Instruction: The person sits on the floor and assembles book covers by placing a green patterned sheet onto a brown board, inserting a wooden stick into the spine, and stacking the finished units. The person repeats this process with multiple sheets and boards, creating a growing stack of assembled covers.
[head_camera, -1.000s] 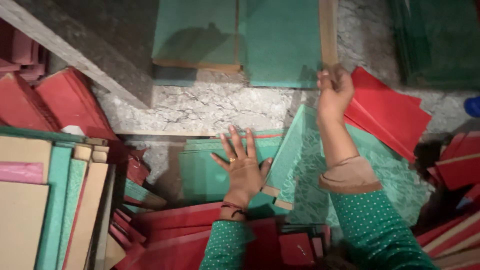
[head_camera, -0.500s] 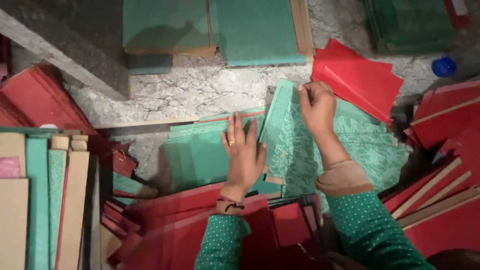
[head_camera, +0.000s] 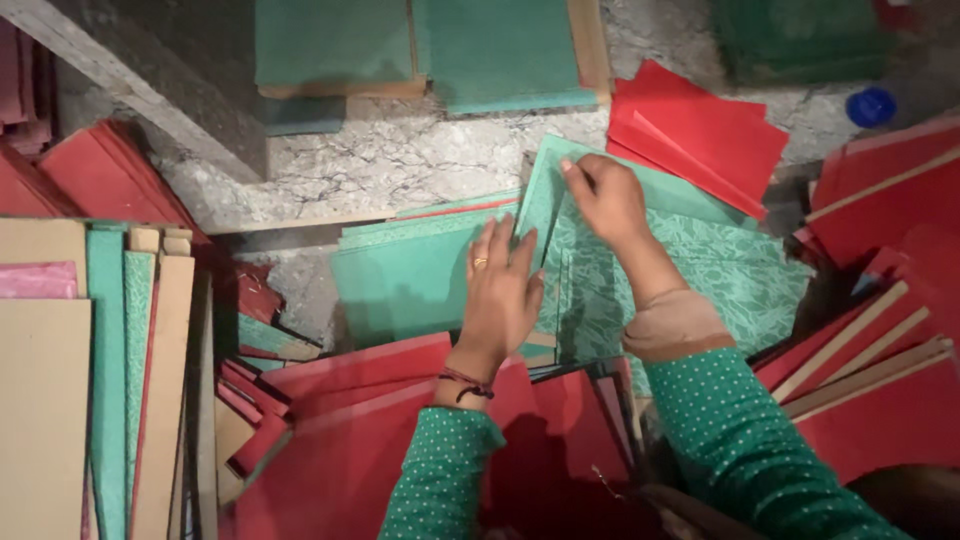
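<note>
My left hand (head_camera: 502, 290) lies flat, fingers together, on a stack of plain green card sheets (head_camera: 410, 275) on the stone floor. A ring is on one finger and a thread band on the wrist. My right hand (head_camera: 603, 198) pinches the upper left corner of a green sheet (head_camera: 560, 185) that stands tilted up on edge beside the stack. Under my right forearm lies a patterned green sheet (head_camera: 720, 270). Both sleeves are green with white dots.
Red sheets (head_camera: 700, 130) lie fanned at the upper right, with more red boards (head_camera: 880, 330) at the right and red sheets (head_camera: 340, 440) below. Brown, green and pink boards (head_camera: 90, 380) are stacked at the left. Green sheets (head_camera: 430, 50) lie at the top, near a blue cap (head_camera: 870, 105).
My right hand has come down from the top of the view with the green sheet's corner, lowering it toward the stack. My left hand stays flat on the green stack.
</note>
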